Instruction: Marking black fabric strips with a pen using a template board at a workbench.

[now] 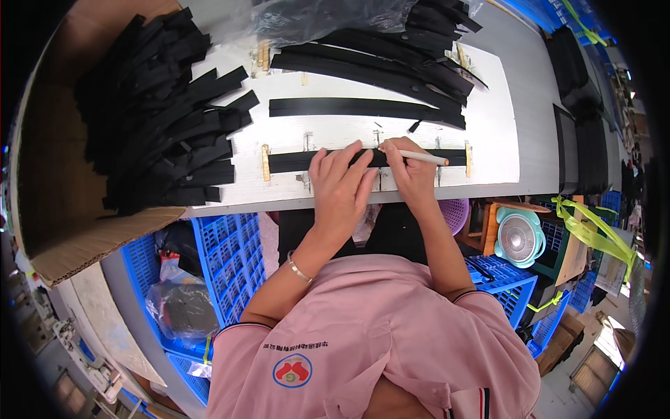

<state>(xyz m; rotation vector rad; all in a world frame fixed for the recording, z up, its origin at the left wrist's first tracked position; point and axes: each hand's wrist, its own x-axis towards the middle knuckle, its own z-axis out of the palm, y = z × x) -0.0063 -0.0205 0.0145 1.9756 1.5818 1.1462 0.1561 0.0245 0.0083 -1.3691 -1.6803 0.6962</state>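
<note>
A black fabric strip [287, 162] lies crosswise on a white board [499, 126], between two yellowish tape stops [266, 163]. My left hand [340, 183] rests on the strip with its fingers stretched out, holding it flat. My right hand [414, 180] is closed around a slim white pen [422, 158] with an orange end. The pen's tip is by the strip's middle, close to my left fingertips, and partly hidden by my fingers. Dark pen marks show on the board around the strip. Just beyond it lies another black strip [349, 107].
More black strips [377, 70] lie fanned out farther back, beside clear plastic wrap [328, 19]. A large heap of black strips [160, 133] spills from a cardboard box [52, 174] at the left. Blue crates [234, 262] and a turquoise fan [520, 237] stand below the table.
</note>
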